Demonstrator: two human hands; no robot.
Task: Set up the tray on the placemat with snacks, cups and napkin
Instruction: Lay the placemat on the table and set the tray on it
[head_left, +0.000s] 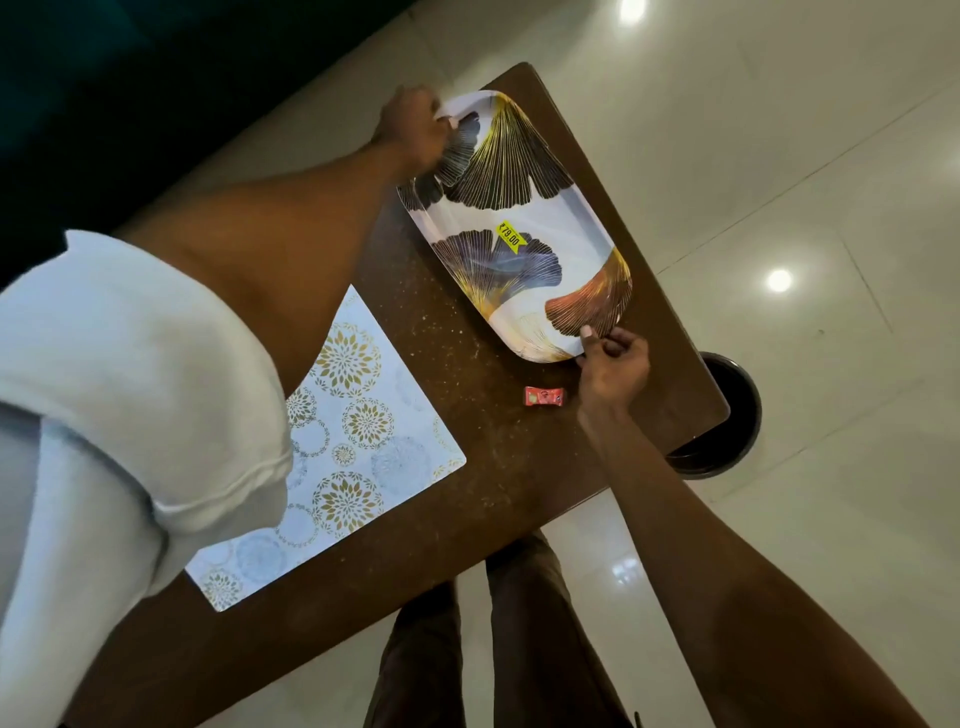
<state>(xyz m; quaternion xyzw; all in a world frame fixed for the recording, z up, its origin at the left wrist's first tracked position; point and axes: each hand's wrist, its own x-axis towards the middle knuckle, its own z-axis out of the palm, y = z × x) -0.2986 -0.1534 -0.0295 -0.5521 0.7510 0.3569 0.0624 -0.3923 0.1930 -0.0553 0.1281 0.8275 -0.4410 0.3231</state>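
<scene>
Tray (576, 228): long and shallow with rounded corners, white, printed with large fan-shaped leaves in black, gold, blue-grey and copper; a yellow price sticker (510, 237) sat near its middle.
Tray's place: the far half of the speckled brown tabletop (467, 364), lying slantwise; whether it rested on the surface or was raised a little could not be told.
Edges: the tray's outer long side ran close along the tabletop's right-hand edge, and its far short end reached almost to the far corner.
Open room: a band of bare tabletop separated the tray from the placemat (363, 415); the two did not touch.
Left hand (410, 127): stretched out to the tray's far short end, fingers curled over the rim and gripping it.
Right hand (613, 364): at the tray's near short end, thumb pressed on top of the rim and fingers curled beneath, pinching it.
Placemat: pale and rectangular, patterned with gold and grey flower rounds, flat on the near-left part of the tabletop, partly hidden by the left arm's white sleeve (130, 389).
Red packet (544, 396): small, flat on the tabletop just beside the right wrist, near the tray's near end but apart from it.
Beyond the tabletop: glossy pale tiled floor (779, 156); a round dark container (735, 415) stood on it, partly hidden by the tabletop's right corner.
</scene>
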